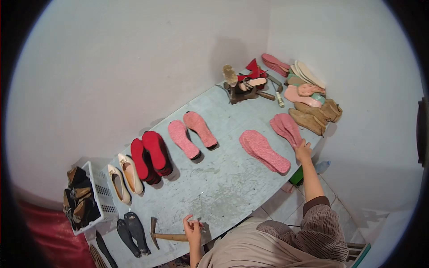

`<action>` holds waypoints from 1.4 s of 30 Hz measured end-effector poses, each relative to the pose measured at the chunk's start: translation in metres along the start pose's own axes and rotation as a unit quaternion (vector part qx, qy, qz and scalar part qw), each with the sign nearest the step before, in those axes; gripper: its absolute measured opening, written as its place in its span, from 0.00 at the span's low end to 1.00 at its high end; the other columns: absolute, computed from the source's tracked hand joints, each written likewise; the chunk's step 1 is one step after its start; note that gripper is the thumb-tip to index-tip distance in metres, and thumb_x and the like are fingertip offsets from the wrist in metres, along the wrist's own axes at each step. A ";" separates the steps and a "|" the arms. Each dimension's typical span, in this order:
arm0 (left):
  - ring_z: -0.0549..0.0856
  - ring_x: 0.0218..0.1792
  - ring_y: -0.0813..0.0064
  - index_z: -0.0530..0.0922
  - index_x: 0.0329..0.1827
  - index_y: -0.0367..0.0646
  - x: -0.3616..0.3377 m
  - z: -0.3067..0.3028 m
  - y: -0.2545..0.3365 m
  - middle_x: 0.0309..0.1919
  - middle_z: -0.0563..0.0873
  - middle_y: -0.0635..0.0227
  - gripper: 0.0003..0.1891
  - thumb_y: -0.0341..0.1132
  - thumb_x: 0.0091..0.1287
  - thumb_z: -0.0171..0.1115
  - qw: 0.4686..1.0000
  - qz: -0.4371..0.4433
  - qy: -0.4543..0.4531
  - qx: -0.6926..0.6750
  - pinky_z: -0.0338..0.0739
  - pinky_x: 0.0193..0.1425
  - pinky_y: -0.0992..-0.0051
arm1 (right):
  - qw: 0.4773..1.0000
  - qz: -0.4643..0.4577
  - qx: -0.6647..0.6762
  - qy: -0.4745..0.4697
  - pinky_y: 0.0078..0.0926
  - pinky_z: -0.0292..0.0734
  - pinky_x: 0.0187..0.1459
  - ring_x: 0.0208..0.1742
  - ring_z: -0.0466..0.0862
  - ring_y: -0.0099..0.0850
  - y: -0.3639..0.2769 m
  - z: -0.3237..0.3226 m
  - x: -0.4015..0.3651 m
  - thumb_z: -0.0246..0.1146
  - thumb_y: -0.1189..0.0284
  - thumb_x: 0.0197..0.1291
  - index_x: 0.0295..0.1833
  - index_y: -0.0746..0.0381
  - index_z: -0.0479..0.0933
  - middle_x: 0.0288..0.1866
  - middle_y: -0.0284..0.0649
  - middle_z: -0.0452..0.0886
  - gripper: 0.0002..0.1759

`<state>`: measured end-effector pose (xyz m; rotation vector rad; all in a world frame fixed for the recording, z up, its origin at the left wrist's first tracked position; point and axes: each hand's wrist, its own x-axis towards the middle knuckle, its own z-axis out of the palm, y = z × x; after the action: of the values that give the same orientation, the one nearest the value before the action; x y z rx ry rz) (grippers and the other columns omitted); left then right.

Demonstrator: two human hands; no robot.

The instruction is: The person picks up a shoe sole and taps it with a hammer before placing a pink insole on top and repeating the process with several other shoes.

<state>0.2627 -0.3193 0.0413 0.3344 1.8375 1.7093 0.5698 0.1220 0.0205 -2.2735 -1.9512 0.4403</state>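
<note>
My right hand [303, 151] is closed around the narrow end of a stack of pink speckled insoles [286, 127] near the table's right edge. A second stack of pink insoles [263, 151] lies just left of it. My left hand [193, 228] hovers by the front edge with its fingers loosely bent and apart, holding nothing I can see. Beside it lies a hammer [167, 236], its handle end close to my fingers. Two pink-topped soles [184, 138] with dark heels sit at mid-table, toward the wall.
Red soles [156, 154], cream flat shoes [131, 173] and dark insoles [136, 232] line the left side. A white basket [103, 196] holds dark and brown pieces. Tools and a shoe [254, 83] lie at the back, near brown shoe pieces [308, 121]. A plastic bottle [322, 167] stands below the right edge.
</note>
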 end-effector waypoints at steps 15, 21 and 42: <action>0.75 0.23 0.85 0.71 0.49 0.41 -0.034 -0.156 0.005 0.23 0.76 0.71 0.09 0.28 0.66 0.51 0.994 0.008 0.105 -0.017 0.68 0.28 0.85 | 0.872 -0.275 0.404 0.043 0.34 0.74 0.42 0.47 0.76 0.38 -0.135 0.052 -0.158 0.46 0.60 0.68 0.71 0.60 0.51 0.57 0.49 0.69 0.29; 0.74 0.26 0.85 0.73 0.44 0.38 -0.032 -0.255 -0.009 0.24 0.75 0.73 0.09 0.24 0.62 0.51 0.960 0.103 0.228 0.128 0.68 0.30 0.83 | 0.693 -0.228 0.603 -0.323 0.15 0.70 0.28 0.28 0.73 0.18 -0.249 0.076 -0.368 0.51 0.65 0.68 0.71 0.58 0.50 0.44 0.38 0.75 0.30; 0.68 0.61 0.55 0.69 0.59 0.45 -0.006 -0.358 -0.029 0.61 0.68 0.55 0.25 0.41 0.60 0.62 0.812 0.075 0.296 0.498 0.60 0.63 0.58 | 0.538 -0.137 0.469 -0.687 0.27 0.78 0.37 0.37 0.80 0.28 -0.283 0.078 -0.587 0.54 0.68 0.65 0.67 0.53 0.52 0.46 0.44 0.78 0.28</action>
<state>0.0672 -0.6186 0.0118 0.3726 3.1692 0.7847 0.2022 -0.4145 0.1083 -0.6085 -1.3523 2.8597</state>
